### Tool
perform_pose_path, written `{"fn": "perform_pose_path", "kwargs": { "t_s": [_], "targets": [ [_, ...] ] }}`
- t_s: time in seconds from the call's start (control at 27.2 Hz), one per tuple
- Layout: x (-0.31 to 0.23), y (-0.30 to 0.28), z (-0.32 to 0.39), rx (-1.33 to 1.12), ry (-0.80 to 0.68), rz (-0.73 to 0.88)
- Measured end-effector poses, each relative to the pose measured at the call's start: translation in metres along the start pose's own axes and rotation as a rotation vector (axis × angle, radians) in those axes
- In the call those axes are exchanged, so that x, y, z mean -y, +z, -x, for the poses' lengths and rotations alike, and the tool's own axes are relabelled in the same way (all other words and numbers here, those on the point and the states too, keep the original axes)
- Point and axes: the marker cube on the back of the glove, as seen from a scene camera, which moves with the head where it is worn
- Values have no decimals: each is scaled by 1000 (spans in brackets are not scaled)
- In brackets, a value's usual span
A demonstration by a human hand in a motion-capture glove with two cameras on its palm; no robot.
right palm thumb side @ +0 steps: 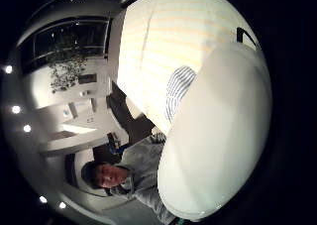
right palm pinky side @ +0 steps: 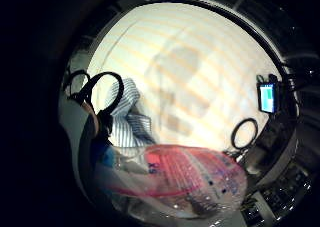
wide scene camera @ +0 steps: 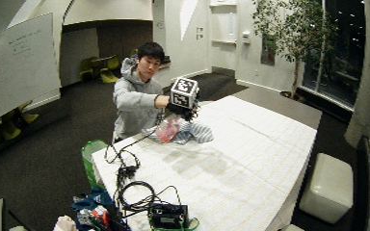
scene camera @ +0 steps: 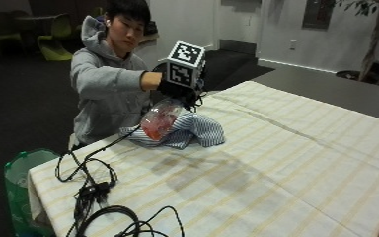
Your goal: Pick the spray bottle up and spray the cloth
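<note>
In the outside view, the gloved right hand was seen raised above the surface, the arm stretched forward from the shoulder with the grey sleeve roughly level. The fingers were curled round the top of the spray bottle, which hung below the hand, tilted, its clear body with red contents lifted off the surface. The striped cloth lay crumpled on the surface directly beneath and just behind the bottle; whether bottle and cloth touched could not be told. A shadow of hand and bottle was cast on the yellow-striped covering of the surface, nearer the camera.

In the wide outside view, the same pose was shown: the hand was held out over the near corner of the surface, the bottle hanging from it above the cloth. Black cables were seen lying along the surface edge.

In the little finger side palm view, the bottle filled the area close to the palm, its pink-printed transparent body lying across the frame, with the cloth beside it on the surface.

In the thumb side palm view, a large pale rounded form close to the palm blocked much of the scene; the cloth was glimpsed beyond it on the surface.
</note>
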Motion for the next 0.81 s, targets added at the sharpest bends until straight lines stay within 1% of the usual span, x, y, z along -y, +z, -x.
{"fn": "perform_pose_path", "kwargs": {
  "t_s": [0.33, 0.52, 0.66, 0.81],
  "targets": [
    [-17, -18, 10, -142, 33, 28],
    [-24, -13, 23, -187, -2, 60],
    [-28, 8, 31, -218, -38, 99],
    [-24, 54, 25, -256, -48, 162]
  ]
}}
